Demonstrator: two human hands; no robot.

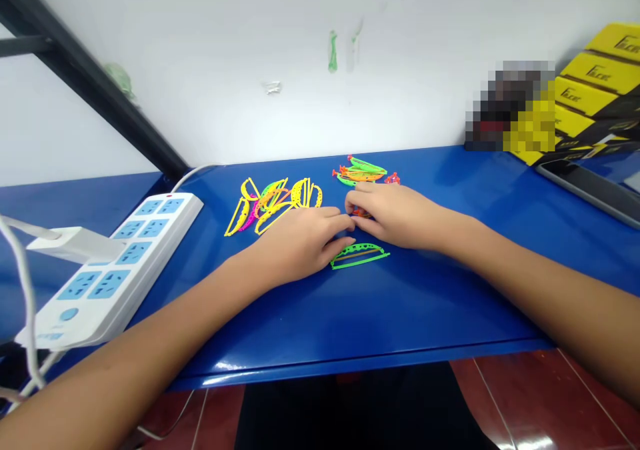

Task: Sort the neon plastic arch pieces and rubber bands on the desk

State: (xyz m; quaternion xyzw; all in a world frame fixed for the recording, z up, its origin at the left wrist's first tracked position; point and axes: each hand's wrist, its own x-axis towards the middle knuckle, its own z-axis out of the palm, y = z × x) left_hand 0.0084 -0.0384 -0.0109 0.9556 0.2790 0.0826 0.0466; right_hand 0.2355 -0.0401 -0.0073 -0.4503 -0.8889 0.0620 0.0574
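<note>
Near the table's middle, my left hand (313, 240) rests with bent fingers, its thumb and index finger apart. Its thumb lies by the end of a small green toy bow (360, 262) and may touch it. My right hand (393, 211) meets it fingertip to fingertip, with fingers curled about a small orange-red plastic piece (361, 213), mostly hidden. Left of my hands lies a loose pile of toy bows (274, 200) in yellow, green, orange and magenta. Behind my right hand lie green and orange toy pieces (363, 170) with red ends, and a red piece (393, 179).
A white power strip (125, 263) with a plugged-in charger (75, 245) and cables stands at the left. Stacked yellow-and-black boxes (595, 97) and a dark phone-like slab (593, 187) are at the right. A white wall backs the blue table (310, 323).
</note>
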